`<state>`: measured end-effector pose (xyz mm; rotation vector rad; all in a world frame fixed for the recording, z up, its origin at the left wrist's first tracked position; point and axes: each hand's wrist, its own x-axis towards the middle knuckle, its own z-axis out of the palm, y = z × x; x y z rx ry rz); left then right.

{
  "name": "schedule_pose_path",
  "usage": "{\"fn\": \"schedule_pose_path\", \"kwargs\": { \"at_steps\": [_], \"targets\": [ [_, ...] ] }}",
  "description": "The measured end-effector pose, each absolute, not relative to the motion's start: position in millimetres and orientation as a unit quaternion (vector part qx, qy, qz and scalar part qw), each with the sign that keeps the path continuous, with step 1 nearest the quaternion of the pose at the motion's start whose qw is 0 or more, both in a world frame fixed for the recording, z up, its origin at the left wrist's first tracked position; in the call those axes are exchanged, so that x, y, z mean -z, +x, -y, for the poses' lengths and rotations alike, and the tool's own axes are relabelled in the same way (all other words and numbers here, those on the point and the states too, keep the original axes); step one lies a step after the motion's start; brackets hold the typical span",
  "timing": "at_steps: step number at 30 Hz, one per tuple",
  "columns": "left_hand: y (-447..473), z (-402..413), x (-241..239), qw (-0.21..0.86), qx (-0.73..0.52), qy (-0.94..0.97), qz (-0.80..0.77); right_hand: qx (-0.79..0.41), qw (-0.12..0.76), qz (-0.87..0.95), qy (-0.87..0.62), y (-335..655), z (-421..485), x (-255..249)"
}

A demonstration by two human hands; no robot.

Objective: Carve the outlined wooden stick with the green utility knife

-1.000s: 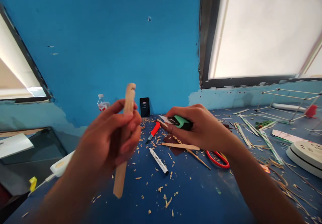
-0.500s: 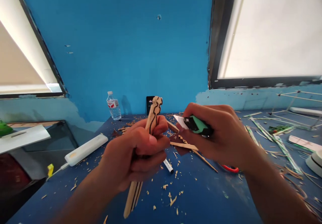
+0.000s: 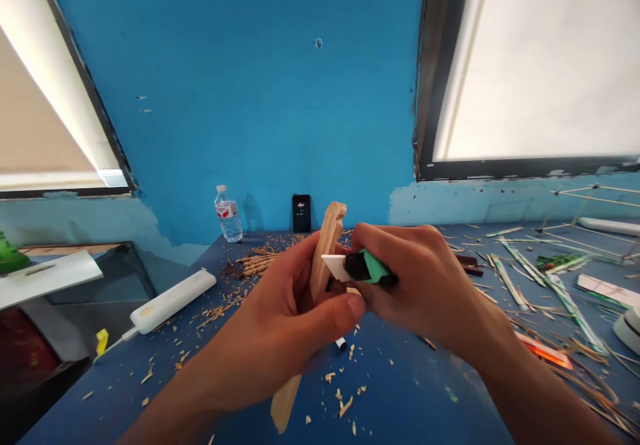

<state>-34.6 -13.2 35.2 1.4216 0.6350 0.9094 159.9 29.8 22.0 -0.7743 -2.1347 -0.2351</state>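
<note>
My left hand [image 3: 295, 305] is wrapped round a flat wooden stick [image 3: 327, 241], which tilts upright with its notched, carved end at the top. The stick's lower end [image 3: 286, 401] sticks out below the palm. In my right hand [image 3: 415, 265] is a utility knife [image 3: 370, 267] with a black and green handle. Its pale blade [image 3: 334, 267] points left and lies against or just in front of the stick's edge; I cannot tell if it cuts in. The left thumb reaches under the knife, close to the right fingers.
Wood shavings litter the blue table [image 3: 395, 385]. At the back stand a water bottle [image 3: 229, 215] and a phone [image 3: 301, 213] against the wall. A white bar-shaped device [image 3: 173, 301] lies left. Thin strips [image 3: 575, 311] and a stick frame [image 3: 595, 221] are on the right.
The left hand has turned the stick, so a plain face replaces the one with dark drawn lines. My right hand has moved left, bringing the knife blade up to the stick.
</note>
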Motion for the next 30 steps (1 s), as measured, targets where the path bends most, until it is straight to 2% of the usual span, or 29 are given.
{"fn": "schedule_pose_path", "kwargs": {
  "at_steps": [7, 19, 24, 30],
  "targets": [
    [-26.0, 13.3, -28.7, 0.574, -0.437, 0.632, -0.283, 0.068, 0.408, 0.856, -0.309, 158.8, -35.0, -21.7],
    [-12.7, 15.0, -7.6, 0.394, -0.492, 0.653, -0.42, 0.026, 0.447, 0.836, -0.317, 147.2, -37.9, -13.5],
    [-5.9, 13.0, -5.5, 0.35, -0.547, 0.629, -0.428, 0.082, 0.466, 0.795, -0.38, 137.5, -39.0, -8.8],
    [-0.3, 2.7, -7.4, 0.371, -0.544, 0.603, -0.45, 0.121, 0.444, 0.776, -0.43, 131.4, -46.4, -7.7]
  ]
}}
